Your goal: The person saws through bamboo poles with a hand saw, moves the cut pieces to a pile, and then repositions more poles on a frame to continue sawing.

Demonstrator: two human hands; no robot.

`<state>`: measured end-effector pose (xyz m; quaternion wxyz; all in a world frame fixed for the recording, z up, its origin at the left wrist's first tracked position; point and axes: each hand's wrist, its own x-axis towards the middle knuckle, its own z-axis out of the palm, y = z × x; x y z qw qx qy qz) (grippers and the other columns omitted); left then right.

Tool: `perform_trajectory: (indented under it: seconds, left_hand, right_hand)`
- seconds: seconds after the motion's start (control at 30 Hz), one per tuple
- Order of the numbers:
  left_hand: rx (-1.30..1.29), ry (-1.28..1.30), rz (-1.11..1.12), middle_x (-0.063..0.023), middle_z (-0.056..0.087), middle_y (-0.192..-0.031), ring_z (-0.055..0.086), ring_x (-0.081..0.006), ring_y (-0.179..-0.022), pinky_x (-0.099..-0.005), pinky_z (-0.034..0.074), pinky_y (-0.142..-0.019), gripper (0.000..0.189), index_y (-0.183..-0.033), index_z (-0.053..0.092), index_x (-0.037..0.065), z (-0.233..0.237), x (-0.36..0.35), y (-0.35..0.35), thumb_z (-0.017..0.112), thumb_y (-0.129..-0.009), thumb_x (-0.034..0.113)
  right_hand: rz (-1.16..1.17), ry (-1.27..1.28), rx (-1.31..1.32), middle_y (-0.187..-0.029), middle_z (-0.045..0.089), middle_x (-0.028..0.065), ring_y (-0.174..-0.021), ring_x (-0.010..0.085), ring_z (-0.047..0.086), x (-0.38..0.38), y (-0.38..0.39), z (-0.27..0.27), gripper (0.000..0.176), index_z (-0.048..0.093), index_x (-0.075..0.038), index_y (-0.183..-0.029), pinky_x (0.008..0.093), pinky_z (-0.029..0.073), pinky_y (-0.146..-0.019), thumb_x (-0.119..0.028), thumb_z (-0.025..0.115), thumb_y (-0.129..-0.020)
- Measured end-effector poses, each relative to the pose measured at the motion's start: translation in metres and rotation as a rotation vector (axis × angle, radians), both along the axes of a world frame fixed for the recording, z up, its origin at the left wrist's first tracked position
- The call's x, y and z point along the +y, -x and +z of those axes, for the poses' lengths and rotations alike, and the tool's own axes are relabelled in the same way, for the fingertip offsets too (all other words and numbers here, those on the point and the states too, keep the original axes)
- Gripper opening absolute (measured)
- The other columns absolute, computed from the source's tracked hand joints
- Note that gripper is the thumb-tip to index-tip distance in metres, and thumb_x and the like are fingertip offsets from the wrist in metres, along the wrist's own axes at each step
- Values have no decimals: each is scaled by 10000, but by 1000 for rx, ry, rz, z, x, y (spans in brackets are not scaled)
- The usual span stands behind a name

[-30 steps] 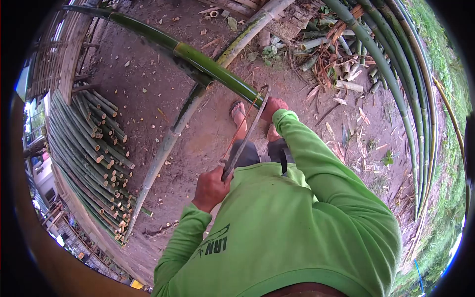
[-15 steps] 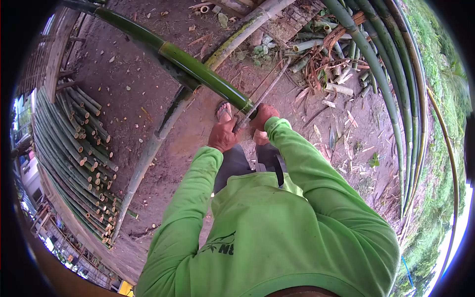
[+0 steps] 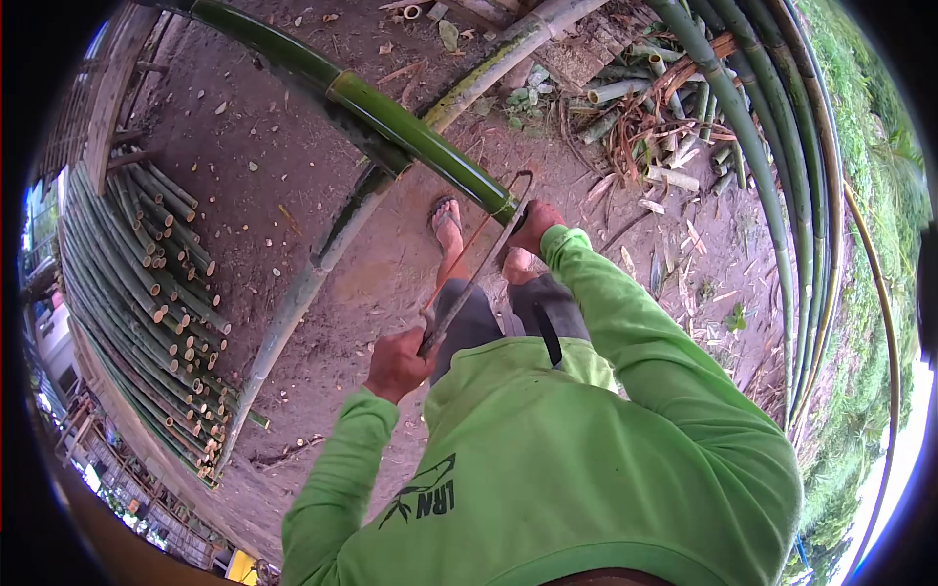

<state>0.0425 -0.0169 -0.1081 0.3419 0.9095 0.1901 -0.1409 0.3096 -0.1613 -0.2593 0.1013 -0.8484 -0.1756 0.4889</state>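
Observation:
My left hand (image 3: 397, 365) is closed around the handle of a hacksaw (image 3: 477, 277), low in front of my left thigh. The saw's thin frame and blade slant up and right, and its far end crosses a green bamboo pole (image 3: 430, 148) close to the pole's near end. Around that near end my right hand (image 3: 536, 225) is wrapped, just right of the saw. The pole rests across a paler bamboo support (image 3: 293, 293). How deep the blade sits in the bamboo cannot be made out.
Cut bamboo poles (image 3: 147, 283) are stacked at the left, ends facing inward. Offcuts and shavings (image 3: 674, 137) lie in a heap at the upper right. Long curved bamboo poles (image 3: 772, 166) run down the right side. My sandalled foot (image 3: 446, 217) stands below the pole.
My left hand has drawn the hacksaw back toward my body, down and left, so its far end is now near the pole. My right hand stays on the bamboo end.

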Motion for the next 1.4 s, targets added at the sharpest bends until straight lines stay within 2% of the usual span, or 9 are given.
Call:
perform_trajectory:
  seconds: [0.17,0.43,0.63,0.83,0.93,1.07,1.17,1.3,1.4]
  left_hand:
    - [-106,27,-23,-167,583,-612,594,-379,-576,-450,468,-510,240,-724,556,63,-74,-11,-30,678,-799,255]
    - [-34,48,-68,-174,595,-627,600,-377,-564,-456,478,-511,272,-737,569,55,16,9,12,666,-821,295]
    - [-308,-19,-50,-225,611,-689,602,-418,-636,-467,498,-568,273,-773,598,28,-78,-3,-95,681,-791,287]
    - [-60,58,-6,-222,592,-644,597,-417,-605,-481,482,-543,236,-837,613,19,10,-8,-37,648,-838,252]
    - [-20,59,-9,-222,594,-651,596,-415,-599,-483,480,-532,237,-835,612,21,13,-10,-36,642,-848,256]
    - [-390,-155,-27,-224,595,-660,583,-427,-594,-477,480,-529,227,-803,600,15,-62,-21,-125,616,-867,231]
    - [-449,-85,-64,-225,590,-655,582,-427,-593,-471,470,-521,209,-813,607,14,-44,-30,-141,613,-871,214]
    - [-19,94,16,-210,613,-673,614,-416,-649,-492,488,-538,191,-849,609,50,52,-30,-61,637,-833,238]
    - [-127,132,87,-232,578,-645,588,-426,-612,-469,453,-515,189,-824,628,34,39,-37,-69,616,-875,216]
  right_hand:
    - [57,-8,-50,-930,689,167,-925,312,665,-13,-25,-18,502,673,-60,-1002,399,522,-836,-326,735,-581]
    - [-77,-21,-161,-934,688,149,-912,319,662,-4,-14,22,416,663,-112,-988,402,524,-822,-244,706,-595]
    - [-127,-74,-230,-865,686,167,-863,327,666,-6,-9,16,408,675,-89,-942,404,522,-809,-285,738,-589]
    - [-128,-63,-131,-936,686,165,-923,336,656,-5,-8,38,483,666,-116,-1029,420,517,-835,-306,738,-590]
    - [-92,-10,-206,-946,683,165,-932,343,652,-3,7,29,463,657,-118,-1036,416,516,-839,-296,713,-612]
    - [-122,-20,-317,-968,675,171,-917,348,650,-8,0,17,395,647,-103,-994,428,518,-819,-262,680,-635]
    - [-161,-25,-362,-978,672,173,-949,343,643,-9,-35,41,389,633,-105,-1025,430,510,-832,-254,669,-668]
    - [-162,-24,-302,-972,678,161,-944,333,647,-20,-50,55,413,641,-95,-1016,414,513,-840,-258,696,-641]
    - [-135,-51,-271,-958,681,162,-938,332,651,-20,-49,51,397,654,-89,-986,410,516,-841,-257,693,-628]
